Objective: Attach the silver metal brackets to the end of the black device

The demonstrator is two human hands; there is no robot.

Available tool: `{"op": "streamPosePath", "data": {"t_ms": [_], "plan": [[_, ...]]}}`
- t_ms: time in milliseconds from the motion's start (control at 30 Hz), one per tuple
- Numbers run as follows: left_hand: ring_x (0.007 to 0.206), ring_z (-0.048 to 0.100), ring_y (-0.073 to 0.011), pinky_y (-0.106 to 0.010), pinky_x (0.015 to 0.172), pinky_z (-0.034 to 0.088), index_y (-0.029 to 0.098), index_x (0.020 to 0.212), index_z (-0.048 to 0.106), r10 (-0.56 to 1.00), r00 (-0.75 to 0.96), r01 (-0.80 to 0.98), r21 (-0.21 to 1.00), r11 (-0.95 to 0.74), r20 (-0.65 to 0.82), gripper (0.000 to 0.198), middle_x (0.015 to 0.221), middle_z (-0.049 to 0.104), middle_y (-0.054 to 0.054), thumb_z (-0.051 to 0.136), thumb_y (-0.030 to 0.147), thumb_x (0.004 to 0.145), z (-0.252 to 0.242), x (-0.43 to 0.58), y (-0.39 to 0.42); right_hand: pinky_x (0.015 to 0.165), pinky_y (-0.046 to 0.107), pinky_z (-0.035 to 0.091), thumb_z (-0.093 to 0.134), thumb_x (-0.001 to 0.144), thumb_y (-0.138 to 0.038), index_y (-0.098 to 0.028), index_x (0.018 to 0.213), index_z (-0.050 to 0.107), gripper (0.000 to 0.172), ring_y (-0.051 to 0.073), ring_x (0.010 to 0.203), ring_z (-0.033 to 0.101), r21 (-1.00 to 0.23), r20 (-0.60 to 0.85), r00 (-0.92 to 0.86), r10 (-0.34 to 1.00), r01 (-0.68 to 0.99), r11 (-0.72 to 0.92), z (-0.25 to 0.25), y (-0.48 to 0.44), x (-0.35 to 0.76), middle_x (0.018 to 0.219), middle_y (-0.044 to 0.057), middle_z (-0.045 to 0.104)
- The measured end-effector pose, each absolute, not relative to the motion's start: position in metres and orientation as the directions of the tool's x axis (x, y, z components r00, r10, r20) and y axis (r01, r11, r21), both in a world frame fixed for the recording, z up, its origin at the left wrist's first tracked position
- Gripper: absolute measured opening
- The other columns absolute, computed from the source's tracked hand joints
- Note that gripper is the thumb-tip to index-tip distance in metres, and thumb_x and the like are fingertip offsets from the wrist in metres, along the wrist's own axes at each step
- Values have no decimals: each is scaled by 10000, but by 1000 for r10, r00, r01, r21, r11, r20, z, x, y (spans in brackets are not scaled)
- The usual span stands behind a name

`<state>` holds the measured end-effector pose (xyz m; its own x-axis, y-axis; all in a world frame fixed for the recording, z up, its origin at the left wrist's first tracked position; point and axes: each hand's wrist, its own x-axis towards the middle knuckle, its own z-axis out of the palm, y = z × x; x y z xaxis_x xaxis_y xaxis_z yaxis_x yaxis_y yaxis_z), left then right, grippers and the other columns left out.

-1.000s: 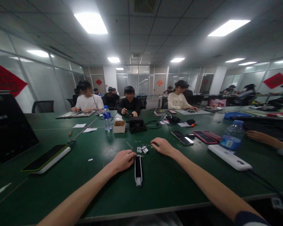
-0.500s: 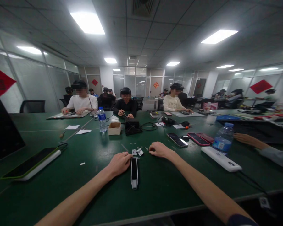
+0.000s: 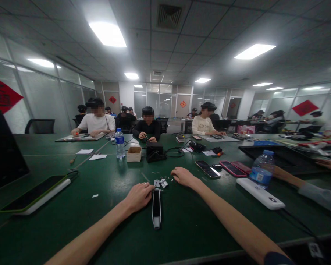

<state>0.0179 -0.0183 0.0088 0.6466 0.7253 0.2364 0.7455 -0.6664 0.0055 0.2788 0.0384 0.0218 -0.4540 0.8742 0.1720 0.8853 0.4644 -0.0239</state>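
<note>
My left hand (image 3: pixel 138 197) rests on the green table (image 3: pixel 71 213) with its fingers curled, touching the top end of a slim black-and-white device (image 3: pixel 156 208) that lies lengthwise in front of me. Just beyond that device lie two small metal hinges (image 3: pixel 160 182) and a few tiny screws. My right hand (image 3: pixel 183 176) lies palm down to the right of the hinges, fingers curled onto the table near the screws; whether it pinches anything is hidden.
A phone on a white power bank (image 3: pixel 33 197) lies at the left. Phones (image 3: pixel 208 169), a water bottle (image 3: pixel 262 167) and a white power bank (image 3: pixel 260 193) sit at the right, by a neighbour's arm (image 3: pixel 306 187). Farther off stand a bottle (image 3: pixel 119 143), a cardboard box (image 3: pixel 134 154) and seated people.
My hands and the parts stay where they were on the table. Only the camera view has shifted slightly, so everything sits a little lower and to the left.
</note>
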Motion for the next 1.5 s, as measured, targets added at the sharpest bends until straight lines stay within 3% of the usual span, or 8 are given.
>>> {"op": "streamPosePath", "data": {"t_ms": [233,333,467,733,1000,1167,1500], "plan": [[894,632,-194,-299,793,493,195,1136,613,716,650,739,8,-674,254,289,1012,666,-67,444,162,903,8,16,-18,725,248,483,640,804,-234,-202,924,724,150,205,890,661,-64,-99,-364,926,931,359,36,65,254,971,87,691],[899,633,-195,-301,801,496,191,1134,613,716,654,738,3,-675,245,284,1016,664,-68,453,164,901,7,16,-17,698,260,506,700,723,-197,-182,881,722,160,226,889,667,-48,-124,-310,943,951,306,39,74,243,1000,115,679],[919,634,-207,-310,811,498,190,1125,617,719,653,743,-16,-669,239,280,1018,665,-68,473,156,888,6,16,-17,724,315,530,754,625,-214,-161,943,700,327,288,978,644,-6,-144,-263,954,964,264,42,83,233,1090,157,645],[908,633,-198,-305,801,495,189,1132,612,712,660,733,1,-680,239,281,1026,666,-68,459,168,898,8,15,-18,752,322,531,782,573,-311,-129,989,686,465,314,1055,610,25,-168,-264,950,962,272,40,90,221,1147,195,621],[906,632,-197,-298,804,491,198,1130,612,707,660,731,2,-683,254,279,1026,666,-66,467,176,893,5,15,-16,636,252,504,735,618,-231,-175,896,717,284,224,830,675,-5,-213,-305,928,950,311,50,96,237,952,109,695],[905,630,-196,-294,807,490,201,1126,613,705,659,731,-3,-682,264,279,1011,666,-66,465,177,891,2,14,-15,670,221,482,718,677,-247,-231,930,726,254,192,873,660,-66,-184,-362,914,932,356,50,97,242,968,61,696],[912,634,-199,-290,800,492,200,1119,622,714,656,737,-5,-676,247,285,1009,669,-66,484,162,873,7,15,-18,619,208,482,689,657,-161,-164,845,734,194,161,720,664,-111,-248,-363,898,932,346,44,97,228,801,62,712]]}}
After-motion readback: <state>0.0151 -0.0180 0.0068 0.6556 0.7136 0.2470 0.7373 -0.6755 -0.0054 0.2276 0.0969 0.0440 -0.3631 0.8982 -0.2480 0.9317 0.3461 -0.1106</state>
